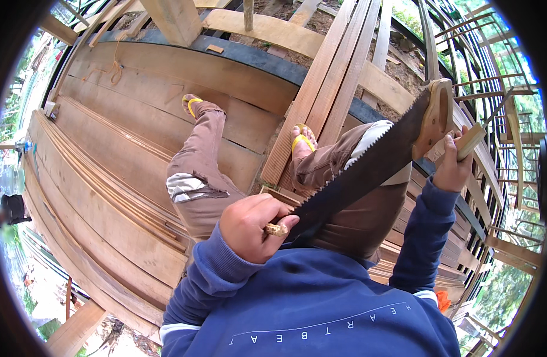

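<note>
A handsaw slants across my lap, its toothed edge facing up and left. Its wooden handle is at the upper right. My left hand is closed at the narrow end of the blade. A rough, yellowish stub pokes out between the thumb and fingers. Beside the saw handle, my right hand grips a file-like tool by its pale wooden handle. A thin dark shaft runs from that handle toward the upper right. Whether this hand also touches the saw handle, I cannot tell.
Stacked planks run past my right foot. Wide boards lie under my left foot, with more long boards at the left. A wooden post stands ahead. Orange cord lies at the far left. Dark rails curve along the right.
</note>
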A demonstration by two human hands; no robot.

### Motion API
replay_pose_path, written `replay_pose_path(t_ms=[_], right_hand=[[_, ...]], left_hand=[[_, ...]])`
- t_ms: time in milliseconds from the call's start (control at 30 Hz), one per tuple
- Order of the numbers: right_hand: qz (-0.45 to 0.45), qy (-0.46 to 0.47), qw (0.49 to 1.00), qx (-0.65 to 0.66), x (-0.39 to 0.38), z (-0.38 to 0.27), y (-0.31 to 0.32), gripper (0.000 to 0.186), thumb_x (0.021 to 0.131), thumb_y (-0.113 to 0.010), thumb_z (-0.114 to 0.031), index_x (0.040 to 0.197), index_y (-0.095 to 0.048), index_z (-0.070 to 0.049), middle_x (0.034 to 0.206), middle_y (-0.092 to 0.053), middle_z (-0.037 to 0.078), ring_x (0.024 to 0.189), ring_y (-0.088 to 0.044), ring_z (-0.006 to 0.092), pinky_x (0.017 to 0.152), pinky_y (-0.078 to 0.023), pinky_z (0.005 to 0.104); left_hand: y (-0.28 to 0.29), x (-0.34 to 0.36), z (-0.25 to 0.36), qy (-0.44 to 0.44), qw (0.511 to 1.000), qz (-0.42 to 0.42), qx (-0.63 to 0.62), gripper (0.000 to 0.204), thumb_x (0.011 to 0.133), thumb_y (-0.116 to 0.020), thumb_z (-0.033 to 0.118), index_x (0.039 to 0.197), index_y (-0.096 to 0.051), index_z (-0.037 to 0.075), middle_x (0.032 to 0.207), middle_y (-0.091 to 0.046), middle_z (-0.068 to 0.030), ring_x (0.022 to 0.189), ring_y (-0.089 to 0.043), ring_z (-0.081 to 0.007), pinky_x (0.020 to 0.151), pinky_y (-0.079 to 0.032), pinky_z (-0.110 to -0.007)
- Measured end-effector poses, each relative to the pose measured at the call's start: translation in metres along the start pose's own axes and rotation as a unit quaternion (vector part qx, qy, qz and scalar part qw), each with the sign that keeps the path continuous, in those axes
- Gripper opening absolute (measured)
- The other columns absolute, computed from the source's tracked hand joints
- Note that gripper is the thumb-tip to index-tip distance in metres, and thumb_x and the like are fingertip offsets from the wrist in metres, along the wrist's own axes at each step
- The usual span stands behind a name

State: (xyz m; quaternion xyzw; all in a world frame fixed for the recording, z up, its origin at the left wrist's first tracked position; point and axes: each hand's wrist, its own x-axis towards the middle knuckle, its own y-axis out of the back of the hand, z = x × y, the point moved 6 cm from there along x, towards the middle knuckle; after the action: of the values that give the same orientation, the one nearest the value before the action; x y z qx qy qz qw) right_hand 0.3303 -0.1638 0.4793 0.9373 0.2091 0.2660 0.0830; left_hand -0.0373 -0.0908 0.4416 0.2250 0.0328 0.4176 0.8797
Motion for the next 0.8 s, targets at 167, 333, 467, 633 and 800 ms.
replay_pose_path(t_ms=[167, 333, 467, 633, 800], right_hand=[[-0.023, -0.102, 0.990, 0.095, 0.017, 0.059, 0.007, 0.015, 0.089, -0.066, -0.005, 0.101, -0.058, -0.003, 0.083, -0.060, 0.005, 0.063, -0.057, 0.0102, 0.054, -0.045, 0.0222], [-0.044, -0.208, 0.945, 0.250, 0.003, 0.055, -0.012, 0.011, 0.089, -0.066, -0.006, 0.092, -0.055, -0.006, 0.081, -0.063, 0.006, 0.066, -0.064, 0.0154, 0.055, -0.055, 0.0289], [-0.034, -0.224, 0.926, 0.302, 0.005, 0.067, -0.013, 0.010, 0.089, -0.065, -0.006, 0.095, -0.056, -0.007, 0.084, -0.064, 0.007, 0.071, -0.066, 0.0180, 0.061, -0.059, 0.0329], [-0.045, -0.234, 0.925, 0.297, 0.003, 0.082, -0.008, 0.020, 0.092, -0.064, -0.015, 0.105, -0.059, 0.000, 0.099, -0.066, 0.011, 0.088, -0.068, 0.0211, 0.073, -0.058, 0.0329], [-0.058, -0.240, 0.919, 0.307, 0.005, 0.091, -0.008, 0.028, 0.093, -0.064, -0.016, 0.112, -0.059, 0.004, 0.105, -0.066, 0.014, 0.092, -0.068, 0.0236, 0.077, -0.058, 0.0353]], left_hand=[[-0.005, 0.002, -0.009, 0.039, 0.999, -0.026, -0.027, 0.016, 0.082, -0.073, 0.010, 0.076, -0.063, 0.000, 0.067, -0.059, -0.0134, 0.059, -0.057, -0.0274, 0.057, -0.045, -0.034], [-0.009, 0.001, -0.020, 0.139, 0.984, -0.083, -0.075, 0.016, 0.086, -0.071, 0.012, 0.079, -0.064, -0.002, 0.069, -0.062, -0.0097, 0.062, -0.057, -0.0161, 0.059, -0.045, -0.031], [-0.010, -0.002, -0.026, 0.183, 0.963, -0.148, -0.128, 0.015, 0.089, -0.069, 0.012, 0.088, -0.066, -0.002, 0.078, -0.065, -0.0067, 0.072, -0.058, -0.0105, 0.066, -0.047, -0.027], [-0.001, 0.003, -0.035, 0.257, 0.926, -0.153, -0.229, 0.021, 0.093, -0.063, 0.013, 0.106, -0.066, -0.004, 0.095, -0.067, -0.0069, 0.085, -0.060, -0.0112, 0.078, -0.048, -0.025], [-0.016, 0.030, -0.023, 0.244, 0.908, -0.196, -0.279, 0.029, 0.095, -0.064, 0.018, 0.112, -0.065, -0.005, 0.099, -0.069, -0.0073, 0.089, -0.060, -0.0100, 0.082, -0.048, -0.025]])
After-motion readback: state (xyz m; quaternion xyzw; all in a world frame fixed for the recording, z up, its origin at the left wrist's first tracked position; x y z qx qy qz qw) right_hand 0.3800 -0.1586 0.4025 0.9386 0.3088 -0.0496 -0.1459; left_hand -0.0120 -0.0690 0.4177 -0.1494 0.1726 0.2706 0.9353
